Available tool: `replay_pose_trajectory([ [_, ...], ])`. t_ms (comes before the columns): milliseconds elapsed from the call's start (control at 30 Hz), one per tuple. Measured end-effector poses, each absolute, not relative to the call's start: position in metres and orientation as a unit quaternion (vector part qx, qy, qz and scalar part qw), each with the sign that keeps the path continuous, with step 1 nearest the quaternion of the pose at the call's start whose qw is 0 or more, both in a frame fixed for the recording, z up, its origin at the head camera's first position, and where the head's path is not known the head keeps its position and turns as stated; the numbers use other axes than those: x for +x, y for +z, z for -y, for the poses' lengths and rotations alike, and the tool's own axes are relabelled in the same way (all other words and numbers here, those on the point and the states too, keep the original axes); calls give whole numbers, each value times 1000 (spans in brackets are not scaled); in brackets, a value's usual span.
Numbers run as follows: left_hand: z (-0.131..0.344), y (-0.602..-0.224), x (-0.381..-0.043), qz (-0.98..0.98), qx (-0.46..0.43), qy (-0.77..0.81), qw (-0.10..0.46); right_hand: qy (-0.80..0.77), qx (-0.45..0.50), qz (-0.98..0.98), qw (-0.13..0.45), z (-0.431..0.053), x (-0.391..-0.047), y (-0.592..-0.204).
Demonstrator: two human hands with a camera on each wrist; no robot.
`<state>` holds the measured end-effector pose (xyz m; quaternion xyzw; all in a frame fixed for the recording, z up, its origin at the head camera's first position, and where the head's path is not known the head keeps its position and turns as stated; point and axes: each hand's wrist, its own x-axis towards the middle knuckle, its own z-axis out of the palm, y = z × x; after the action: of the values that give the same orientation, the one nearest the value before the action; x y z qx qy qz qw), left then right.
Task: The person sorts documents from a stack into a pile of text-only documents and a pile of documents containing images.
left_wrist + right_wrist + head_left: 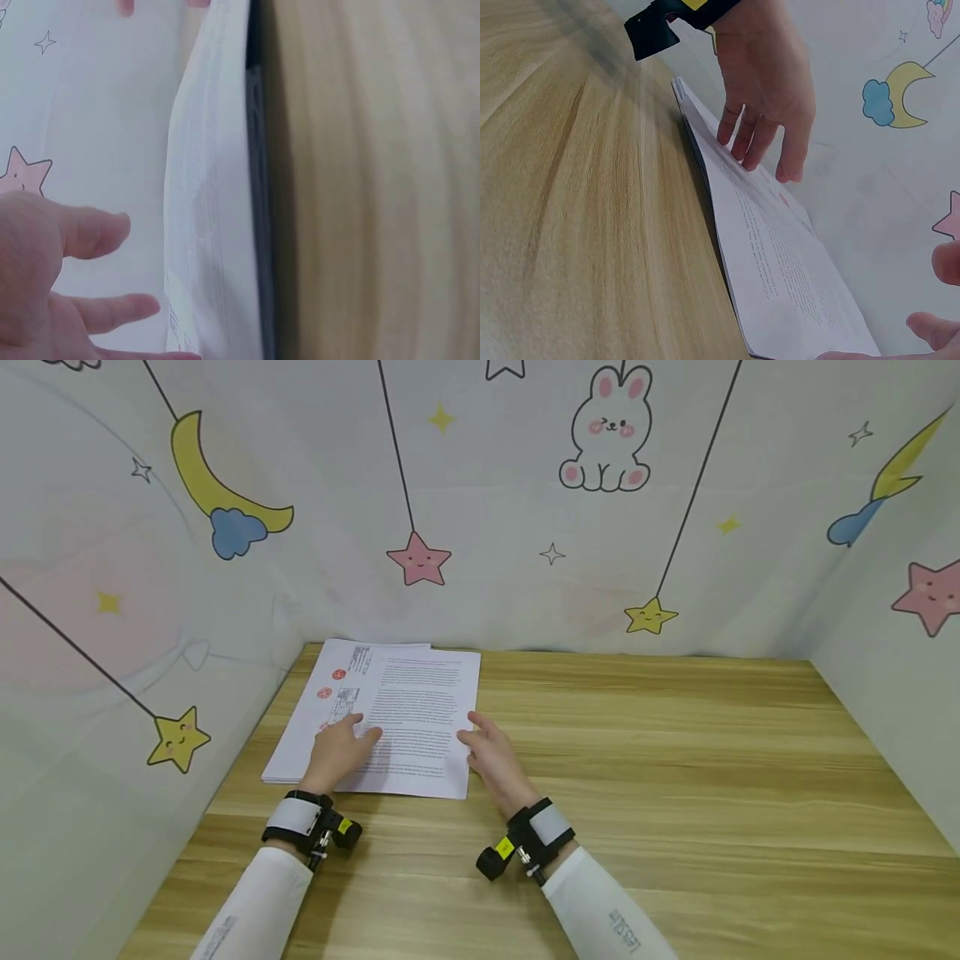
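A printed sheet (420, 693) lies at the left of the table, overlapping a paper stack (292, 758) with red round marks along it. My left hand (339, 753) is over the left part of the papers, its fingertips right at the surface where sheet and stack overlap. At the printed sheet's right edge is my right hand (498, 765), thumb and fingers spread apart. The left wrist view shows the left thumb and fingers (112, 309) held apart, with a dark strip (259, 150) under the near paper edge. Both hands have relaxed, fairly straight fingers.
The wood-grain table (675, 793) extends to the right and toward me. White fabric walls (510, 602) printed with stars, a moon and a rabbit enclose the back and sides. Each wrist wears a strap (542, 828) with a small black camera sticking out inward.
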<state>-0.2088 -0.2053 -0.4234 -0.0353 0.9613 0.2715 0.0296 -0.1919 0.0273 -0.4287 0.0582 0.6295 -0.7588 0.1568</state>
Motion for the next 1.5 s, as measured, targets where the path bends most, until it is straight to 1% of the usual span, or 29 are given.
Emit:
replay_pose_trajectory([
  [367, 209, -416, -223, -930, -117, 345, 44, -728, 35, -665, 164, -24, -192, -435],
  [500, 213, -417, -227, -916, -137, 371, 63, -724, 36, -669, 165, -24, -192, -435],
  [700, 214, -420, -228, -866, -160, 463, 99, -722, 34, -670, 167, -25, -192, -436],
  [933, 206, -420, -229, -841, -155, 501, 134, -725, 23, -666, 173, -24, -191, -437],
  [1033, 203, -419, -229, -837, -149, 508, 137, -724, 21, -667, 177, -25, -191, -437],
  [1167, 200, -417, -229, -834, -147, 518, 124, -724, 12, -667, 175, -25, -191, -437],
  [1400, 202, -416, -230, -823, -165, 530, 121, -722, 5, -671, 168, -26, -190, -439],
  [1500, 206, -421, -230, -834, -169, 514, 106, -723, 3, -671, 166, -26, -190, -441],
])
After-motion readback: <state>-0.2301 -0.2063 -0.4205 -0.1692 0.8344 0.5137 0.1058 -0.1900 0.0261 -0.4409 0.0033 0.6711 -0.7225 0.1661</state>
